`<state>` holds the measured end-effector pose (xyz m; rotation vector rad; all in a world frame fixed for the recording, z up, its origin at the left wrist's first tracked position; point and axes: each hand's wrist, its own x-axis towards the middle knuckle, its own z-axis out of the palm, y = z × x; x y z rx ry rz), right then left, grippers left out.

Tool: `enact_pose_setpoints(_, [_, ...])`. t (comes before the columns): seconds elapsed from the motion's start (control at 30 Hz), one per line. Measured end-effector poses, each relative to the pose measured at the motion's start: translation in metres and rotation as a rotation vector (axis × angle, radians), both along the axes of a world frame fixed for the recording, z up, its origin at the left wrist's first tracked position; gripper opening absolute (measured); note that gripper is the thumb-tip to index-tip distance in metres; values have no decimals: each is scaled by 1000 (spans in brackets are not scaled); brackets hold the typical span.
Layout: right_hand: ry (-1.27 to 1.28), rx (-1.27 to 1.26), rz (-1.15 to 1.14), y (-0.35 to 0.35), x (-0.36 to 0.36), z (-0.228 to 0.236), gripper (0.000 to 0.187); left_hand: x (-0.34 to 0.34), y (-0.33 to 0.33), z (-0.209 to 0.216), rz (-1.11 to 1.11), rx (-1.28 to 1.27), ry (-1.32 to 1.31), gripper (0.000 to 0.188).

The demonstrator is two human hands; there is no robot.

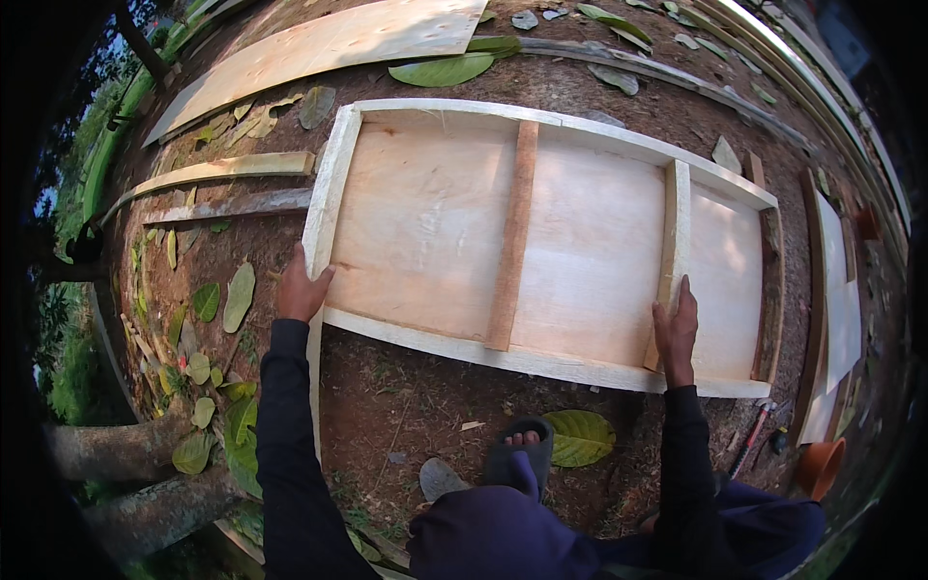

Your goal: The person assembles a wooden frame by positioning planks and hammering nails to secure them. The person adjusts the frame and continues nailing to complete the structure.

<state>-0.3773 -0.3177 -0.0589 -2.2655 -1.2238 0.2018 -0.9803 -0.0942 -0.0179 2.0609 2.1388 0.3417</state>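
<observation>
A wooden frame panel (590,242) lies in front of me, its plywood sheet edged with pale boards. Two crosspieces divide it: a reddish-brown one (513,237) in the middle and a paler one (675,222) to the right. My left hand (304,284) grips the panel's left end board near its lower corner, thumb toward the inside and fingers partly hidden. With thumb and fingers on either side of the paler crosspiece, my right hand (677,329) holds the panel close to its near edge.
A plywood sheet (319,58) lies at the far left. Loose wooden strips (227,168) lie left of the panel. A hammer (752,440) and an orange-brown pot (820,468) are at the near right. Leaves (580,437) dot the soil by my sandalled foot (520,451). Tree trunks (126,449) stand near left.
</observation>
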Motion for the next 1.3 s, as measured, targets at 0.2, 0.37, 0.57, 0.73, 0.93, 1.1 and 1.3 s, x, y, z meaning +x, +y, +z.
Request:
enact_pose_setpoints(0.2, [3,47,-9,-9,3,6,77,-6,-1,-8,10,-13,-19,94])
enact_pose_setpoints(0.37, [132,115,-39,-21,15,8,76,18,-6,1,63,-94,103,90])
enact_pose_setpoints(0.57, [101,-13,-20,-31,7,13,86,-17,3,-27,-19,41,92,90])
enact_pose_setpoints(0.73, [133,-12,-75,-31,-14,-3,78,-21,5,-23,-36,82,181,89])
enact_pose_setpoints(0.93, [90,101,-85,-28,-21,-7,68,-27,10,-11,-25,85,224,91])
enact_pose_setpoints(1.1, [15,96,-101,-36,-4,-6,66,-29,10,-30,-28,88,194,91])
enact_pose_setpoints(1.3, [50,66,-101,-41,5,-7,67,-22,5,-24,-12,72,197,89])
